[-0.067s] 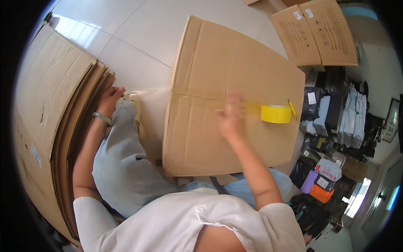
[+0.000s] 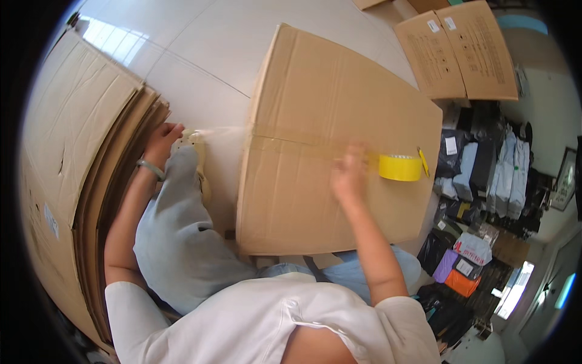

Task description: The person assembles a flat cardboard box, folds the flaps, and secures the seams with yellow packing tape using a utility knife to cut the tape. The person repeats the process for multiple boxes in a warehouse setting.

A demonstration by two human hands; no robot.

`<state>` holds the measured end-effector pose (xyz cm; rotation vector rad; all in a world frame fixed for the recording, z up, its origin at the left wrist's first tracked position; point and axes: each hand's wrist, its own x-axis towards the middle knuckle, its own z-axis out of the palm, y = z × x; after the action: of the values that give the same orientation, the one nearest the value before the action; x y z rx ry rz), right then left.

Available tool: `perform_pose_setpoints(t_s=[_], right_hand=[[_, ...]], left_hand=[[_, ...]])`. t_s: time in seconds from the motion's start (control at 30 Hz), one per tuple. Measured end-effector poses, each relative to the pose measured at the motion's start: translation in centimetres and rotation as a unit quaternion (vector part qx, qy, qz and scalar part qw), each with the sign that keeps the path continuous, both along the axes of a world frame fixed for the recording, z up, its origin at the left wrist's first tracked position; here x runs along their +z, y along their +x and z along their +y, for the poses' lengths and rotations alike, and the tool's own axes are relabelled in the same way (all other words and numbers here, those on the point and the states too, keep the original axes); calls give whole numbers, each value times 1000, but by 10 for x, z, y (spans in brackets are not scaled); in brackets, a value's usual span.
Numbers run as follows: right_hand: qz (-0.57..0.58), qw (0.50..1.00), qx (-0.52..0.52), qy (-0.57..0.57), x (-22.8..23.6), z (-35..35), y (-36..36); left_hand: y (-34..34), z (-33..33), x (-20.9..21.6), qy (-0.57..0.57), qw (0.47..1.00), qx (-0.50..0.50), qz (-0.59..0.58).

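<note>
A large brown cardboard box [image 2: 315,206] lies in front of me, its closed top facing up. A strip of clear yellowish tape [image 2: 291,141] runs along its seam and past the left edge. Beyond that edge my left hand [image 2: 162,144], closed, pinches the strip's free end above my shoe. My right hand [image 2: 350,176] is over the strip, smeared by motion, so its fingers are unclear. Just right of it, the yellow tape roll [image 2: 400,168] rests on the box, joined to the strip. A small yellow cutter [image 2: 423,162] lies beyond the roll.
Flattened cardboard sheets [image 2: 91,115] stand stacked along my left side, close to my left arm. Another brown carton [image 2: 458,51] is at the far right. Wrapped parcels and bags [image 2: 479,176] are piled on the right. Pale tiled floor [image 2: 200,48] shows behind the box.
My right hand has slid right along the strip, closer to the tape roll. My left hand keeps its hold at the strip's end.
</note>
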<state>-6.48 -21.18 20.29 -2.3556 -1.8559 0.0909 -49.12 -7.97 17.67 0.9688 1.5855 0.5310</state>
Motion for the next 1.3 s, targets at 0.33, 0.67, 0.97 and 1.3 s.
perform_pose_setpoints(t_s=[0.33,0.67,0.97,1.3], right_hand=[[-22,968,212,-133,97,40,-156],[-445,794,251,-329,47,94,-231],[-523,646,229,-506,-29,108,-259],[-508,640,203,-539,-67,100,-250]], left_hand=[[16,3,-71,34,997,-44,-59],[38,7,-104,10,976,-46,-210],[68,13,-123,-287,872,-146,-368],[102,19,-119,-356,788,-165,-474]])
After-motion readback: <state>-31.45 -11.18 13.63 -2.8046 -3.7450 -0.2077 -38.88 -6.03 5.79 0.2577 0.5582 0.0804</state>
